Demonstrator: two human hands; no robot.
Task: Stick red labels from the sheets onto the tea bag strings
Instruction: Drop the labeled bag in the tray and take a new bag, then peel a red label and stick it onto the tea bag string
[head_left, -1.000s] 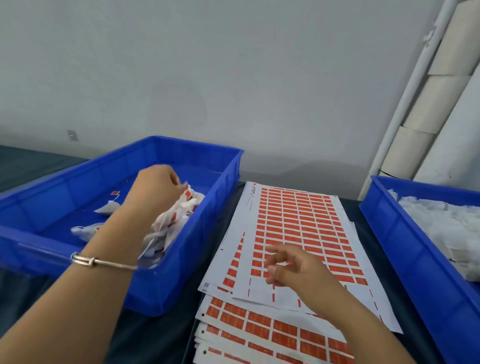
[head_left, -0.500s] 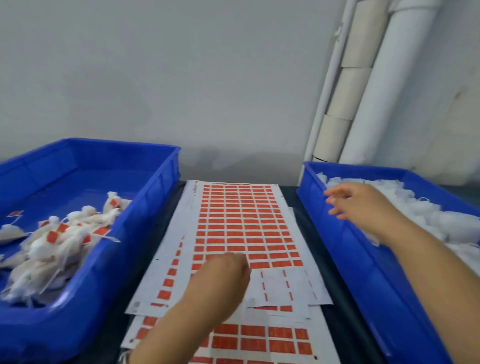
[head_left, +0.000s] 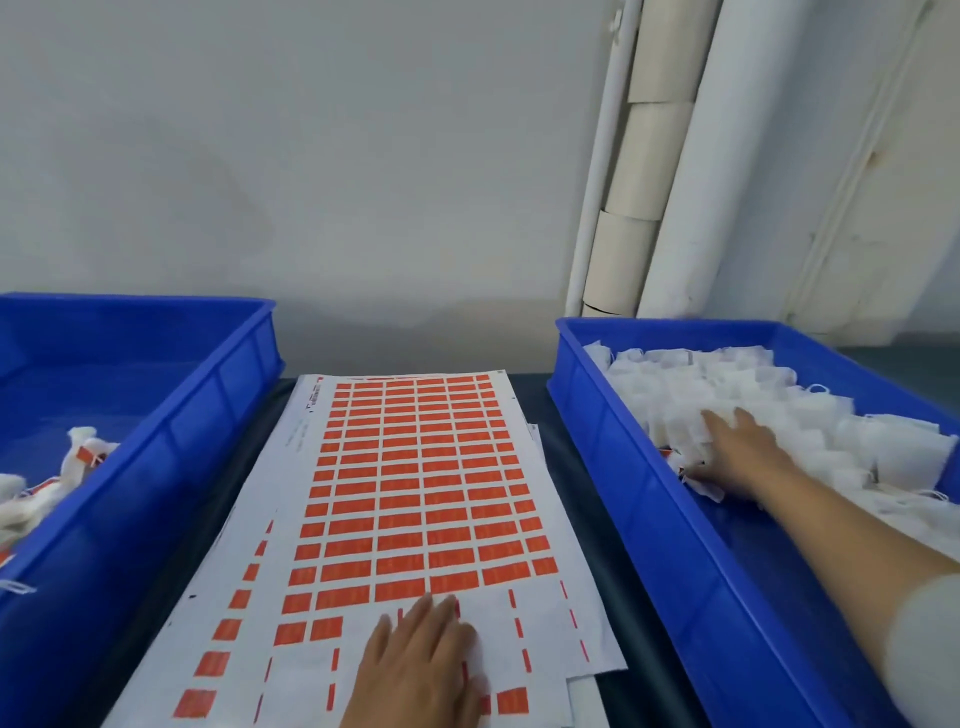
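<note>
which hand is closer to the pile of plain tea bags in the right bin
Right. The right hand lies on the plain tea bags inside the right bin. The left hand rests apart from them on the label sheet.

Sheet (head_left: 415, 493): white, gridded with orange-red labels (head_left: 447, 470) (near end mostly bare white with thin red strips). Left bin (head_left: 171, 467) and right bin (head_left: 649, 499): blue. Bags (head_left: 753, 395) in right bin: white. Tabletop (head_left: 558, 452): dark. Wall (head_left: 311, 156): pale grey-white.
</note>
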